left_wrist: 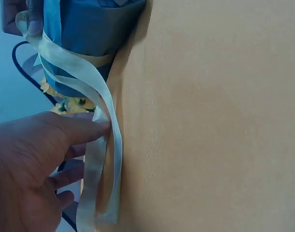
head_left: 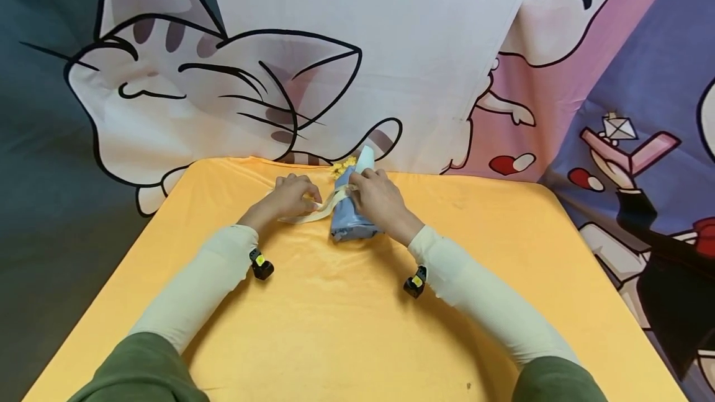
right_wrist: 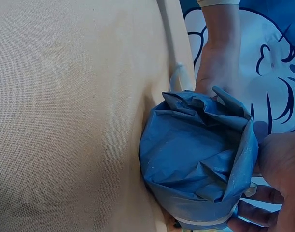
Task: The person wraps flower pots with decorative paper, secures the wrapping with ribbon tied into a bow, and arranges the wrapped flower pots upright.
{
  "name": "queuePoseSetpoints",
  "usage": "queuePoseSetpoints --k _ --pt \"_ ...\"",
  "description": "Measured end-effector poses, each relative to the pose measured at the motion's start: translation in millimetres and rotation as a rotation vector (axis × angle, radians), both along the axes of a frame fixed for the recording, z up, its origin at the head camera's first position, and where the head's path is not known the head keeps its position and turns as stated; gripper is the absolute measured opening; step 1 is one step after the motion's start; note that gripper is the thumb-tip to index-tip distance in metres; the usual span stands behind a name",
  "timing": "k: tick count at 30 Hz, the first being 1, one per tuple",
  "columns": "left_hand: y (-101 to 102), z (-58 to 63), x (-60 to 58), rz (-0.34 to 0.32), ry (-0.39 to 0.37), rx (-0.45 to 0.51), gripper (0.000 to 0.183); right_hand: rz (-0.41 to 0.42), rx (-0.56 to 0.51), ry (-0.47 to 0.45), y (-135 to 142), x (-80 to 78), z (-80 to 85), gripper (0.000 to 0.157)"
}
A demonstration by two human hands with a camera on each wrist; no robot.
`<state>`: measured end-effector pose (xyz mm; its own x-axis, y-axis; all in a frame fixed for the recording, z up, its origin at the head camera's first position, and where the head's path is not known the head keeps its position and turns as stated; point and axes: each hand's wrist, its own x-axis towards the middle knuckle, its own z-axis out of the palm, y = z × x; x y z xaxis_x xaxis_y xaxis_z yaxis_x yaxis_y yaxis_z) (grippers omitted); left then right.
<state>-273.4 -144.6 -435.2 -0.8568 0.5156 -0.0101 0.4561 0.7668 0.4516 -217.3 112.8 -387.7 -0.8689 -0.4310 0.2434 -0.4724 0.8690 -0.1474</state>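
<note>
A small bouquet lies on the table, wrapped in blue paper (head_left: 349,221) with a folded, crumpled bottom end (right_wrist: 190,150). Yellow flowers (head_left: 342,167) show at its far end, and a pale blue sheet (head_left: 365,159) sticks up beside them. Cream ribbon (left_wrist: 87,72) goes round the wrapping, its loose lengths running left. Between thumb and fingers my left hand (head_left: 293,196) pinches these lengths, left of the bouquet. My right hand (head_left: 382,200) is at the bouquet's right side, pinching the ribbon against the wrapping; part of its fingers is hidden.
A yellow cloth (head_left: 335,327) covers the table. Right behind its far edge hangs a backdrop (head_left: 436,67) printed with a cartoon cat and figures. A small dark speck (head_left: 468,385) marks the cloth near the front.
</note>
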Motion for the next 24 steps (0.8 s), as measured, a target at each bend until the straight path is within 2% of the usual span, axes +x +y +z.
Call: queuePoseSetpoints --k 3,7,10,12,15,18,20,24 --pt "-3 -3.0 -0.8 0.021 0.029 0.074 0.010 0.005 0.000 0.012 0 -0.3 -0.5 0.021" --pt "-5 1.3 -1.3 0.064 0.043 0.177 0.014 0.004 -0.002 0.023 0 -0.6 -0.3 0.020" --pt "-3 15.8 5.0 0.145 0.044 0.190 0.017 0.013 -0.008 0.014 1 -1.2 1.5 0.021" --pt "1 31.9 13.4 0.200 0.034 0.172 0.018 0.023 -0.016 -0.001 1 -2.2 3.9 0.021" --pt "12 60.1 26.9 0.247 -0.103 0.122 0.020 0.030 -0.029 -0.030 3 -5.0 9.1 0.021" --pt "29 79.7 42.8 0.229 -0.289 0.095 0.016 0.039 -0.034 -0.055 5 -9.9 13.3 0.020" --pt "42 85.3 54.6 0.203 -0.412 0.117 0.013 0.050 -0.042 -0.071 5 -13.1 15.6 0.019" --pt "66 79.7 76.9 0.154 -0.596 0.279 0.007 0.079 -0.052 -0.116 6 -18.4 18.9 0.016"
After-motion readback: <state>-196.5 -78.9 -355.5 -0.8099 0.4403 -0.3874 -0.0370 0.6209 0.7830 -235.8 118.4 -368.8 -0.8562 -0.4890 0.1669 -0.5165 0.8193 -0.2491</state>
